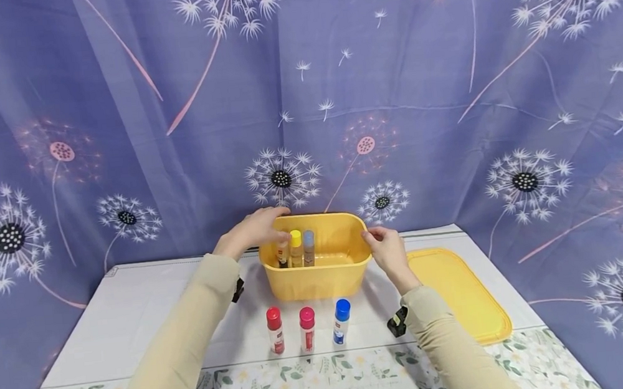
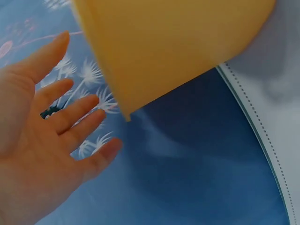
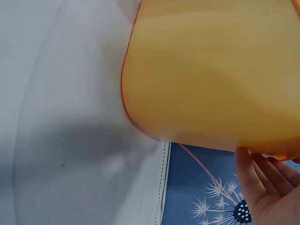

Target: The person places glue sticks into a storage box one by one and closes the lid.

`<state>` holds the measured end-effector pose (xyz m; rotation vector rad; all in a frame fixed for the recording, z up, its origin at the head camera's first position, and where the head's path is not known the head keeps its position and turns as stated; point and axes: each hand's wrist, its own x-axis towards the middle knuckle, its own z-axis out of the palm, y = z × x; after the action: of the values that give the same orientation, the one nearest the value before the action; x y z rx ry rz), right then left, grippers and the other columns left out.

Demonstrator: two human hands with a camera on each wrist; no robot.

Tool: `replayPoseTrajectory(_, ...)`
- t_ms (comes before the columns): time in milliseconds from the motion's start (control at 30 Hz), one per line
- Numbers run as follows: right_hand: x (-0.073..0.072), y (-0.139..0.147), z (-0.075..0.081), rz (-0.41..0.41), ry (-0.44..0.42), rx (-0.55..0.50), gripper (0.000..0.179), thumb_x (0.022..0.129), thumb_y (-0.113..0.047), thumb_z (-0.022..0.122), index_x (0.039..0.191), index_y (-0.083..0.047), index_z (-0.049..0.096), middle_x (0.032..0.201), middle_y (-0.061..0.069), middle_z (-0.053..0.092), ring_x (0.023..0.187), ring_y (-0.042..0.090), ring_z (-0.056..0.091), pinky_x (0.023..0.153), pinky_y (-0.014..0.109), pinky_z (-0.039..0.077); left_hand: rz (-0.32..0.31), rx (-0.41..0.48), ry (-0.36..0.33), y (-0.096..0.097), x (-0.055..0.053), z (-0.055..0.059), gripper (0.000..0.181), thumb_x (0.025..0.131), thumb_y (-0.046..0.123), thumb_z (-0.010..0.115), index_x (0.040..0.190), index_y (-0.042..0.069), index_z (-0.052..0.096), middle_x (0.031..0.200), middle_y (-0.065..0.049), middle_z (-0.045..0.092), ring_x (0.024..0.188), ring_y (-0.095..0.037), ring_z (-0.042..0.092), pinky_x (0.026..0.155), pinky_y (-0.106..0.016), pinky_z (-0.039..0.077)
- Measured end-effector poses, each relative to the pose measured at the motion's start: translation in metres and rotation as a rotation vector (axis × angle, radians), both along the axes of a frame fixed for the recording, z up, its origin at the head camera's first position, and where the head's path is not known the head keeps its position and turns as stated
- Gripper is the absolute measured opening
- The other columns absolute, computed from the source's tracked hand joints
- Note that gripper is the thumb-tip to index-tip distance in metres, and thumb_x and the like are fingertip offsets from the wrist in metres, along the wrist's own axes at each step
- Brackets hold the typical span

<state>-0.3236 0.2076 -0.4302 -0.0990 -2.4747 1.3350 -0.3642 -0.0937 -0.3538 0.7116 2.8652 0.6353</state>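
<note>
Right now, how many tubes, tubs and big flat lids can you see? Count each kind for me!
Yellow tub: 1
Tubes standing in front of it: 3
Tubes inside it: 3
Big flat yellow lid: 1
Total in sight: 8

Inside the bin point(image 1: 320, 283), the right half leaves a way down; three inner tubes point(image 1: 297, 256) obstruct the left. Before it, three outer tubes point(image 1: 307, 329) stand with gaps between; a curtain point(image 1: 311, 132) rises just behind.
</note>
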Motion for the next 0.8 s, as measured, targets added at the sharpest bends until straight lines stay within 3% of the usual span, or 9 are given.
replayPoseTrajectory(100, 0.0, -0.001, -0.001, 0.002, 0.002, -0.016, 0.027, 0.094, -0.024, 0.065, 0.106, -0.001, 0.072, 0.099, 0.016, 0.071, 0.089, 0.027, 0.066, 0.077, 0.039, 0.053, -0.006, 0.064, -0.005, -0.007, 0.005, 0.002, 0.062, 0.095, 0.031, 0.063, 0.147, 0.007, 0.041, 0.147, -0.015, 0.043, 0.137, -0.034, 0.035, 0.109, -0.051, 0.029)
replayPoseTrajectory(233, -0.001, 0.0, -0.001, -0.007, 0.028, -0.037, 0.026, 0.094, -0.022, 0.066, 0.105, 0.001, 0.072, 0.098, 0.017, 0.071, 0.088, 0.027, 0.066, 0.076, 0.038, 0.053, 0.006, 0.147, 0.038, -0.016, 0.01, -0.001, 0.056, 0.096, 0.027, 0.062, 0.141, -0.001, 0.046, 0.139, -0.021, 0.05, 0.129, -0.036, 0.045, 0.105, -0.05, 0.035)
replayPoseTrajectory(333, -0.002, 0.001, -0.001, -0.009, 0.032, -0.044, 0.025, 0.094, -0.021, 0.065, 0.105, 0.001, 0.072, 0.098, 0.017, 0.071, 0.088, 0.027, 0.066, 0.076, 0.038, 0.053, 0.05, 0.194, 0.066, -0.021, 0.014, -0.008, 0.051, 0.097, 0.027, 0.061, 0.136, -0.004, 0.05, 0.131, -0.023, 0.055, 0.121, -0.036, 0.052, 0.101, -0.048, 0.04)
replayPoseTrajectory(633, -0.001, 0.001, -0.003, -0.007, 0.01, -0.045, 0.026, 0.095, -0.022, 0.065, 0.107, 0.0, 0.071, 0.1, 0.017, 0.07, 0.09, 0.027, 0.066, 0.077, 0.038, 0.052, 0.245, 0.368, 0.041, -0.032, 0.023, -0.034, 0.041, 0.099, 0.027, 0.056, 0.126, -0.004, 0.059, 0.117, -0.019, 0.065, 0.108, -0.033, 0.061, 0.088, -0.046, 0.049)
replayPoseTrajectory(800, -0.002, 0.0, -0.003, -0.004, 0.015, -0.042, 0.027, 0.095, -0.023, 0.064, 0.107, 0.001, 0.071, 0.1, 0.017, 0.07, 0.09, 0.027, 0.066, 0.078, 0.038, 0.052, 0.316, 0.401, 0.07, -0.033, 0.025, -0.043, 0.037, 0.099, 0.029, 0.057, 0.118, -0.001, 0.065, 0.108, -0.015, 0.068, 0.097, -0.028, 0.063, 0.081, -0.043, 0.051)
